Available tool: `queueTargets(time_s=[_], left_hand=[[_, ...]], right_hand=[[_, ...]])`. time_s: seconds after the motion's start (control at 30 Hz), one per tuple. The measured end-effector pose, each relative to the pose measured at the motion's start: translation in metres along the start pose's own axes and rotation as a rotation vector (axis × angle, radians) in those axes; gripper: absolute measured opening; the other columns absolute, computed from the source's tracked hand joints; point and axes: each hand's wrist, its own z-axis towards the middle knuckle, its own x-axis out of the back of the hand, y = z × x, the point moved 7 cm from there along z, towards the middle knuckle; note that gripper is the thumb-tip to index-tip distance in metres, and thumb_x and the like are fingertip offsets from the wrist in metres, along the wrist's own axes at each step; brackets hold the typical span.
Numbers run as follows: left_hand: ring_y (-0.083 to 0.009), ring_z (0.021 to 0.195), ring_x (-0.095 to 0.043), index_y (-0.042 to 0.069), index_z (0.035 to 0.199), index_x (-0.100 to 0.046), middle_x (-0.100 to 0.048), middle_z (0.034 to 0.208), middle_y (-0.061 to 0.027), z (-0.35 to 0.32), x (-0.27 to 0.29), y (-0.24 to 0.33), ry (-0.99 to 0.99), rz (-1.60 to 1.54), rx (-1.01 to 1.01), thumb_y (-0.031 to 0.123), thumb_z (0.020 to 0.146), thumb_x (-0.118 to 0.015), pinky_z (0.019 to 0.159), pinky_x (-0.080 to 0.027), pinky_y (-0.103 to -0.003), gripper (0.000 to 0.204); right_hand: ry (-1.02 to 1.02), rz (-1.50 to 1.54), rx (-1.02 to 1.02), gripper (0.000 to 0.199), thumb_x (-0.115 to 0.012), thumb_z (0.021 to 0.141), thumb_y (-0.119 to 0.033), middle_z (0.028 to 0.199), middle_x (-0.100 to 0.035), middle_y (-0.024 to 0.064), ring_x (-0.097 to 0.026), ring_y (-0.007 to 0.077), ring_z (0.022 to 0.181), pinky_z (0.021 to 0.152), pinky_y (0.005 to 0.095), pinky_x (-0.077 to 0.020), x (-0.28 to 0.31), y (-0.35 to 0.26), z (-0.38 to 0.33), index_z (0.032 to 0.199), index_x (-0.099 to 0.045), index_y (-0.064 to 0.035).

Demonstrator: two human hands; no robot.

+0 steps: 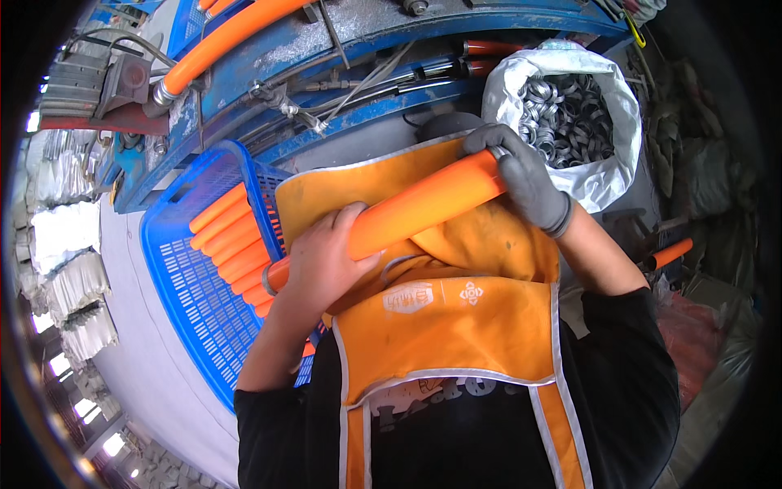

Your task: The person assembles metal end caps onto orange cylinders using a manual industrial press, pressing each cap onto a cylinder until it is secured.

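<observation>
A thick orange tube (pixel 432 201) lies slantwise across my lap, its right end higher in the view. Bare, my left hand (pixel 320 254) is wrapped round the tube near its lower left end, where a grey metal band (pixel 268 279) circles it. On my right hand (pixel 521 173) is a dark grey glove. Its fingers close over the tube's upper right end, and a bit of metal rim shows between them. How much of that end is covered by a ring cannot be made out under the glove.
To my left stands a blue plastic basket (pixel 175 273) with several orange tubes (pixel 232 240). A white sack (pixel 604 181) of metal rings (pixel 566 118) is beyond my right hand. Ahead runs a blue metal bench (pixel 375 37) with another orange tube (pixel 236 41) clamped on it.
</observation>
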Motion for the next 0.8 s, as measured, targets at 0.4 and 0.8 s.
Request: queueTargets(time_s=[0.4,0.8], left_hand=[[-0.0347,0.100,-0.061,0.007,0.116,-0.061,-0.065,0.107,-0.0136,0.006,0.078,-0.037,0.284,0.196,-0.025,0.015,0.067,-0.079,0.089,-0.047,-0.044,0.052],[-0.0350,0.105,-0.060,0.009,0.120,-0.061,-0.065,0.111,-0.0123,0.021,0.148,-0.078,0.500,0.152,-0.095,0.020,0.069,-0.082,0.092,-0.045,-0.045,0.056]], right_hand=[[-0.241,-1.218,-0.733,0.031,-0.055,0.087,-0.015,0.108,-0.065,0.0265,-0.061,0.0430,0.105,0.092,0.0501,-0.0483,0.135,0.340,-0.063,0.114,-0.062,0.0003],[-0.373,-1.291,-0.373,0.043,-0.057,0.089,-0.030,0.126,-0.058,0.0219,-0.060,0.0381,0.111,0.093,0.0462,-0.0502,0.162,0.384,-0.168,0.127,-0.059,-0.0112]])
